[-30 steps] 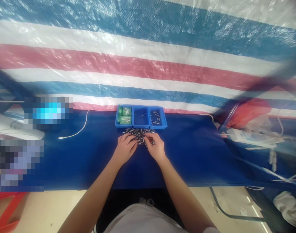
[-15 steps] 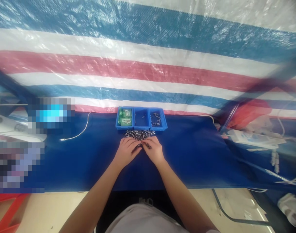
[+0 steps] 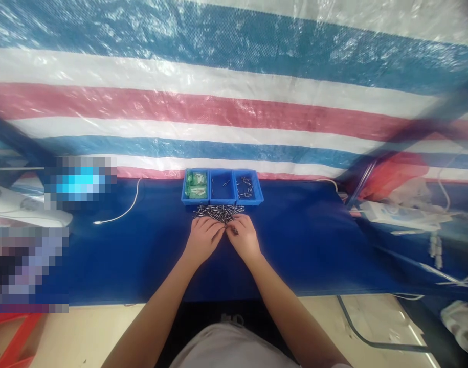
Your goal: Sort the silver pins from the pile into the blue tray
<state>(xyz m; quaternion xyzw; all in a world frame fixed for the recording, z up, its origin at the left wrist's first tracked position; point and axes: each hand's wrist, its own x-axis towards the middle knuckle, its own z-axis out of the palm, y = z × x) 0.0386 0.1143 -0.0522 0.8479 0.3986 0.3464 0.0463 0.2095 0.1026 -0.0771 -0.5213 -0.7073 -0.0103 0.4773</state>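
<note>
A heap of several small silver metal pins [image 3: 217, 211] lies on the blue table cover [image 3: 141, 255] just in front of three blue bins. My left hand [image 3: 203, 238] and my right hand [image 3: 243, 236] rest side by side at the near edge of the heap, fingers curled and fingertips meeting in the pins. What each pinches is too small to make out. The left bin [image 3: 196, 186] holds green packets, the middle bin [image 3: 222, 187] a few pins, the right bin [image 3: 248, 188] several pins.
A white cable [image 3: 120, 212] curls across the cover at the left. White devices and cables [image 3: 400, 217] crowd the right end. A striped plastic sheet [image 3: 234, 92] hangs behind the table. An orange stool [image 3: 9, 342] stands on the floor at lower left.
Both hands drew together from apart on the heap until their fingertips met at its near edge. The view shifted slightly.
</note>
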